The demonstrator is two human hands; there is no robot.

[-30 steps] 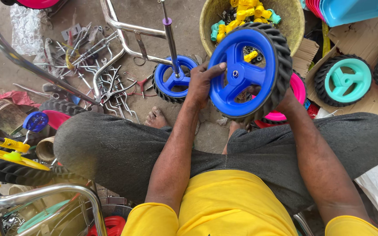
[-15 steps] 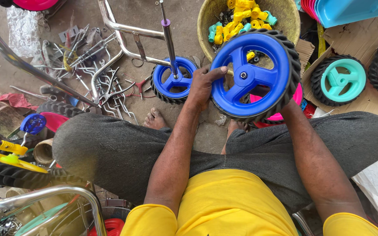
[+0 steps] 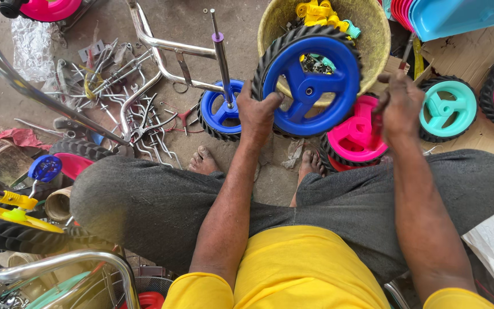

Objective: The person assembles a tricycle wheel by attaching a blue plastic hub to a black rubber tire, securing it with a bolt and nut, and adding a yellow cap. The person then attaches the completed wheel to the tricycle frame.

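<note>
At the far left of the floor, a curved chrome tube [image 3: 7, 68] runs down past a scatter of small metal tools [image 3: 115, 91] on the bare concrete. Just right of them a small blue wheel [image 3: 219, 111] with a black tyre lies flat, with an upright metal axle rod [image 3: 222, 54] rising from its hub.

The left hand [image 3: 257, 110] holds the big blue wheel [image 3: 310, 80] by its lower left rim, the thumb over the face and the fingers curled round the tyre behind. This wheel is held up on edge in front of the woven basket [image 3: 367, 40], above the floor between the person's bare feet. It has a bright blue plastic disc with three broad spokes, a round hub with a small centre hole, and a black ribbed tyre round it.

Below and to its right, a pink wheel [image 3: 354, 137] lies on the floor. The right hand [image 3: 398, 106] hovers over it, apart from the blue wheel, with its fingers pressed together round a thin dark tool [image 3: 408, 51]. Further right a teal wheel [image 3: 447, 110] rests on cardboard [image 3: 470, 57].
</note>
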